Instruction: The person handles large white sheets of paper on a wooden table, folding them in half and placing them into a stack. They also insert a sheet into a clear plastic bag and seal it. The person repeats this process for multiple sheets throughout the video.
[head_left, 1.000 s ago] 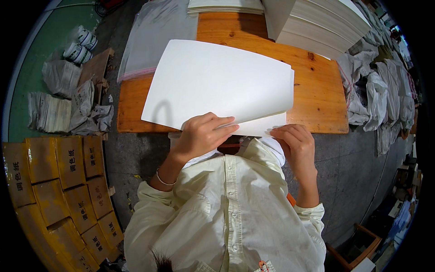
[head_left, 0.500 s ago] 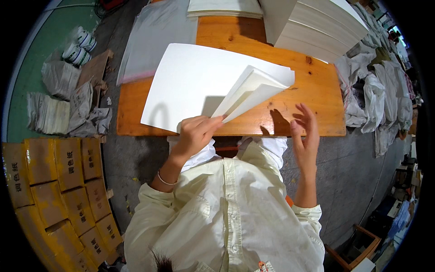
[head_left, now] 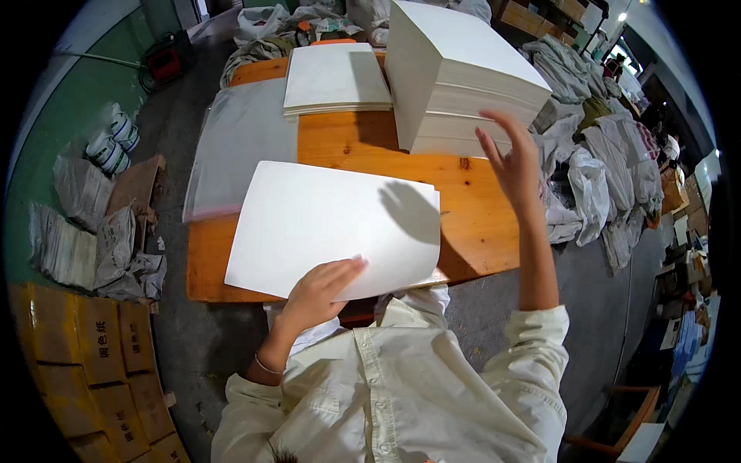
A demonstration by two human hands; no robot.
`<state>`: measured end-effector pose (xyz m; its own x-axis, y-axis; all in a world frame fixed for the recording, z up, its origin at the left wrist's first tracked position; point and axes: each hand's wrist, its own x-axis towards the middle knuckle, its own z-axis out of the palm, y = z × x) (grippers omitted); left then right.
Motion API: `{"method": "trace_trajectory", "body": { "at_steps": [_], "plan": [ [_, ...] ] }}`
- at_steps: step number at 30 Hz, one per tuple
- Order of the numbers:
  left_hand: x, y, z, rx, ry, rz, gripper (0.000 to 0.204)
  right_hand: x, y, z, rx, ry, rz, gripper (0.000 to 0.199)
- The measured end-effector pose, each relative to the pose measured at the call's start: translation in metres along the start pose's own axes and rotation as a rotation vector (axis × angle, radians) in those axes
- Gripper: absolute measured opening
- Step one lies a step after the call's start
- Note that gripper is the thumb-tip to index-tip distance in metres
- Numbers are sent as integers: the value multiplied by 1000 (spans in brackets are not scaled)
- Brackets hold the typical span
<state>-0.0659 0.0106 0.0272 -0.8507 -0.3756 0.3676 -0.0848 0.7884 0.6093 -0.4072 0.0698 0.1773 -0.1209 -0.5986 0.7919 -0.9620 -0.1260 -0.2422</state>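
Observation:
A thin layer of large white paper sheets (head_left: 309, 212) lies flat near the front of the wooden table, its right edges slightly offset. My left hand (head_left: 321, 290) rests on the sheets' near edge with fingers stretched out. Raised above the table on the right, my right hand (head_left: 512, 158) is empty, thumb and fingers apart. It appears in front of a tall block of stacked white paper (head_left: 471, 50), and I cannot tell whether it touches the block. Its shadow falls across the sheets.
Clear plastic bags (head_left: 239, 147) lie on the wooden table (head_left: 340, 137), left of a lower paper pile (head_left: 332, 77). Taped cartons (head_left: 100, 339) are stacked at lower left. Wrapped bundles (head_left: 62, 251) and white tubs (head_left: 108, 150) stand farther left. Bagged piles (head_left: 594, 185) line the right side.
The folded-over corner of the sheets now lies flat. My left hand has let go of the fold and rests on top. My right hand has risen toward the tall block; the view has tilted up.

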Motion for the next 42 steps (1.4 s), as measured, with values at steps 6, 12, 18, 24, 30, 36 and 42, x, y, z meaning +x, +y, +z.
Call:
{"method": "trace_trajectory", "body": {
  "at_steps": [6,12,18,24,30,36,42],
  "plan": [
    [-1,-3,1,143,-46,101,57,114,59,10,-87,-290,-82,38],
    [-2,-1,2,116,-51,79,51,150,88,25,-150,-643,78,52],
    [-1,-4,3,163,-45,104,50,158,102,20,-47,-690,154,48],
    [-1,-3,3,149,-58,83,49,162,120,18,142,-706,193,47],
    [0,-3,2,127,-44,90,51,157,121,22,5,-571,169,30],
    [2,0,1,117,-38,67,50,134,103,25,-312,-245,-90,28],
    [5,8,-4,151,-14,74,58,105,15,-28,73,488,-341,27]
  ]
}}
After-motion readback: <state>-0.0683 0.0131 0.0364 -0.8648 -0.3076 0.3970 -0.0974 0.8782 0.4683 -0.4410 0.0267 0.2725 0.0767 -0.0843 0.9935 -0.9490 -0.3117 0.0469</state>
